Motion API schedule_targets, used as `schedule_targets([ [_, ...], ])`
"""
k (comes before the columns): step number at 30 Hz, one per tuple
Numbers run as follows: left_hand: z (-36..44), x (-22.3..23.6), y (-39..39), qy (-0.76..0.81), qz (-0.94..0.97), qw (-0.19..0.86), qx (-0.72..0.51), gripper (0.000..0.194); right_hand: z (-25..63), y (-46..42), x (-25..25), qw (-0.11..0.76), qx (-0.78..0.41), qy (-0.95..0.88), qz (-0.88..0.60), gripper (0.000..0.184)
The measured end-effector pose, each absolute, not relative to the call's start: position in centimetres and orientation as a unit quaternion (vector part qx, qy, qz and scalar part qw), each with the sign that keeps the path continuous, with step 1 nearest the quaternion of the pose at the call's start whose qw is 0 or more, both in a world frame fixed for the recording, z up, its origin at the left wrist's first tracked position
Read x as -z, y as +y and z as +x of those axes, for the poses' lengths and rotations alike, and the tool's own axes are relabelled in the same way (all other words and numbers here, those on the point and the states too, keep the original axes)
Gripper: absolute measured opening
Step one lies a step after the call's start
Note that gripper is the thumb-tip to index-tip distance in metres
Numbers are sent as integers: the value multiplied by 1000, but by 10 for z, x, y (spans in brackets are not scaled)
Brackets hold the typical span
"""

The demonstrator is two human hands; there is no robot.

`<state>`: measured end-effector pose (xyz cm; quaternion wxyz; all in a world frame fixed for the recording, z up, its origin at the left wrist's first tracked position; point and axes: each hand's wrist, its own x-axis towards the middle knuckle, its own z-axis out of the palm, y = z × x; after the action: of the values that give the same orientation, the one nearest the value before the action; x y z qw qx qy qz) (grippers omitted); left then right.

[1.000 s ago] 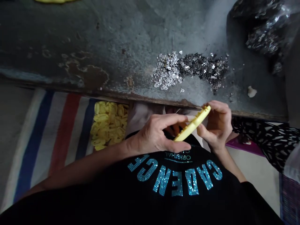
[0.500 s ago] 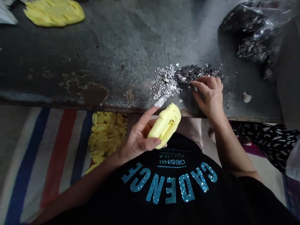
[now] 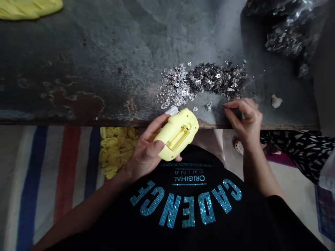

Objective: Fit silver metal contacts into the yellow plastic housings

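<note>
My left hand (image 3: 146, 150) grips a yellow plastic housing (image 3: 167, 134) just off the table's front edge. Its open battery compartment faces up, and a spring and a small metal contact show inside. White tape wraps one fingertip of this hand. Over the table edge, my right hand (image 3: 247, 118) is closed in a pinch; whatever lies between thumb and finger is too small to make out. Beyond the hands, small metal contact plates lie in a shiny silver heap (image 3: 174, 87) beside a darker heap (image 3: 216, 78). A few loose contacts (image 3: 208, 106) rest nearer the edge.
A clear plastic bag of metal parts (image 3: 285, 42) sits at the back right of the dark table (image 3: 117, 45). A white scrap (image 3: 276, 101) lies right of my hand. Yellow pieces fill a striped sack (image 3: 115, 150) below the edge. Another yellow object (image 3: 31, 8) is far left.
My right hand has drawn back from the dark heap toward the table edge, still pinching. My left hand has turned the housing so its compartment faces up more fully. The view has shifted.
</note>
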<state>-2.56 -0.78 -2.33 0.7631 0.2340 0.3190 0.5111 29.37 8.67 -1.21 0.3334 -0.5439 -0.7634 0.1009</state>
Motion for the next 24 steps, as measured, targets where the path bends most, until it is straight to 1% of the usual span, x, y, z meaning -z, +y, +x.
schedule_targets([
  [2,-23,23,-6,332,236,756,-512,60,286,88,16,311,-82,-782,-534,12],
  [6,-20,20,-7,370,233,740,-510,65,267,94,22,262,-63,-807,-525,19],
  [8,-20,20,-7,365,236,739,-514,63,261,96,23,252,-58,-810,-527,20],
  [10,-21,21,-8,361,242,738,-516,63,260,97,21,253,-68,-810,-524,15],
  [13,-24,22,-9,364,247,738,-512,69,265,96,14,255,-99,-810,-518,13],
  [16,-24,21,-8,375,243,738,-505,66,274,93,8,241,-111,-817,-512,14],
  [19,-21,19,-7,374,240,744,-499,66,282,87,6,230,-111,-823,-507,14],
  [22,-18,17,-6,377,245,745,-493,68,285,80,5,249,-92,-813,-517,17],
  [24,-17,17,-6,376,248,742,-497,62,286,78,7,260,-74,-807,-525,16],
])
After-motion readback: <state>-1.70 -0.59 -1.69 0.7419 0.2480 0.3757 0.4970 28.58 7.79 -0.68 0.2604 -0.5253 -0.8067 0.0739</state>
